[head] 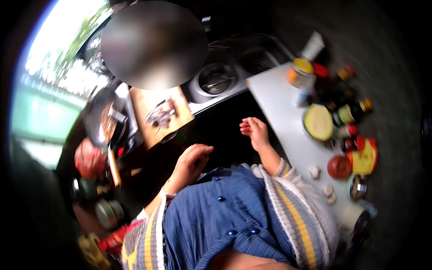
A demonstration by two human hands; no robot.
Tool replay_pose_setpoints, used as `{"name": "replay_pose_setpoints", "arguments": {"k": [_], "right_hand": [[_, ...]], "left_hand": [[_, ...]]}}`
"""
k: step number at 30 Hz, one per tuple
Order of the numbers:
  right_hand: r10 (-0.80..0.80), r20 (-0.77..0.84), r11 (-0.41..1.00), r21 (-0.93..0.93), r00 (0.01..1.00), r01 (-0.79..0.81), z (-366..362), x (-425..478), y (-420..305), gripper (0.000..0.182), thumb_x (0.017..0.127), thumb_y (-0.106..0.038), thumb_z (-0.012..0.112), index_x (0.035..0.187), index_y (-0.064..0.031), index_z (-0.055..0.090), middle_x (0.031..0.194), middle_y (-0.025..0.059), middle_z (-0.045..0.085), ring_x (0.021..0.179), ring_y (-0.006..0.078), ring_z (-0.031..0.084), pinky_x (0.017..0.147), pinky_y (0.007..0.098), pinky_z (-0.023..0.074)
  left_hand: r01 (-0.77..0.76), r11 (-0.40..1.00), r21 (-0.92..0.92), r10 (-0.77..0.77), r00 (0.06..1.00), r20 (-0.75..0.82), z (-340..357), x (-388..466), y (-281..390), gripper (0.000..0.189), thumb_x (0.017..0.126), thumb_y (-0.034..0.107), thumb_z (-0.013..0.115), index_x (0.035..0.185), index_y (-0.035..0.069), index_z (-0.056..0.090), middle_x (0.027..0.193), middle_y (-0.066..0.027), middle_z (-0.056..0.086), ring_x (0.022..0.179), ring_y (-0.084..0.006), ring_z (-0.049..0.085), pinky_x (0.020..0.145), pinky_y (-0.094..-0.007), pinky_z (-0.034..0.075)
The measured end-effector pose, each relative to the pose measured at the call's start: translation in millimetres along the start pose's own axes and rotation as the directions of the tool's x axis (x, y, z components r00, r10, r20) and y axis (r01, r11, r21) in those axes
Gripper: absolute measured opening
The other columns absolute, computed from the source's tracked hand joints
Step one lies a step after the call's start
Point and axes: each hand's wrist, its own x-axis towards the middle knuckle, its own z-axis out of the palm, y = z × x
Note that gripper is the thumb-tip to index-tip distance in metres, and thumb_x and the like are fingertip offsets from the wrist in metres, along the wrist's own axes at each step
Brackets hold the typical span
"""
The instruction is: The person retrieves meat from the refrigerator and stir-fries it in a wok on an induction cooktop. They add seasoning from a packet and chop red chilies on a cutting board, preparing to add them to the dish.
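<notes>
My left hand (189,162) is raised in front of my waist, its fingers loosely bent and nothing seen in it. To its right, my right hand (254,131) hangs in the air with fingers slightly curled and holding nothing, beside the edge of a white table (276,108). Ahead of my left hand, a wooden cutting board (141,108) bears a blurred, dark and shiny item (162,114). Further left sits a frying pan (98,118) with brown food in it and a wooden handle. A large blurred oval hides the area beyond the board.
Beyond stands a steel sink (217,79). The white table holds a cut green-skinned fruit or vegetable (318,122), garlic bulbs (314,172), a yellow-lidded jar (302,72), a yellow packet (364,157) and several bottles. A reddish round object (89,158) and jars (109,213) lie at left.
</notes>
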Motion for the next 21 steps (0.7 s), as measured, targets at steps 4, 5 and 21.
{"name": "replay_pose_setpoints", "arguments": {"k": [4,5,21], "right_hand": [[-0.073,0.236,0.955,-0.262,0.969,0.136,66.4,8.5,-19.2,0.024,0.096,-0.023,0.053,0.093,-0.0020,0.065,0.079,0.0068,0.067,0.063,0.0105,0.062,0.060,0.0233,0.0518],[-0.078,0.297,0.941,-0.294,0.952,0.169,80.1,12.8,-22.2,0.023,0.096,-0.022,0.054,0.093,-0.0017,0.065,0.079,0.0064,0.066,0.063,0.0099,0.061,0.060,0.0228,0.0514],[0.046,0.934,-0.416,-0.305,0.354,0.857,463.9,40.2,48.8,0.048,0.082,-0.016,0.063,0.128,-0.0127,0.050,0.129,0.0150,0.048,0.095,0.0333,0.060,0.075,0.0425,0.0530]], "left_hand": [[-0.016,1.000,0.004,0.017,0.985,-0.174,-29.3,-13.2,-24.0,0.036,0.078,-0.010,0.060,0.110,0.007,0.062,0.118,-0.0117,0.054,0.106,-0.0247,0.058,0.086,-0.0330,0.050],[-0.014,0.999,0.042,0.022,0.980,-0.199,-35.1,-19.4,-28.5,0.038,0.078,-0.012,0.058,0.111,0.007,0.062,0.122,-0.0127,0.052,0.110,-0.0264,0.056,0.089,-0.0342,0.049],[0.615,0.747,0.252,-0.112,0.491,-0.864,-247.4,-176.9,-177.4,0.052,0.076,0.023,0.071,0.123,0.004,0.056,0.128,-0.0120,0.052,0.119,-0.0314,0.047,0.101,-0.0422,0.036]]}}
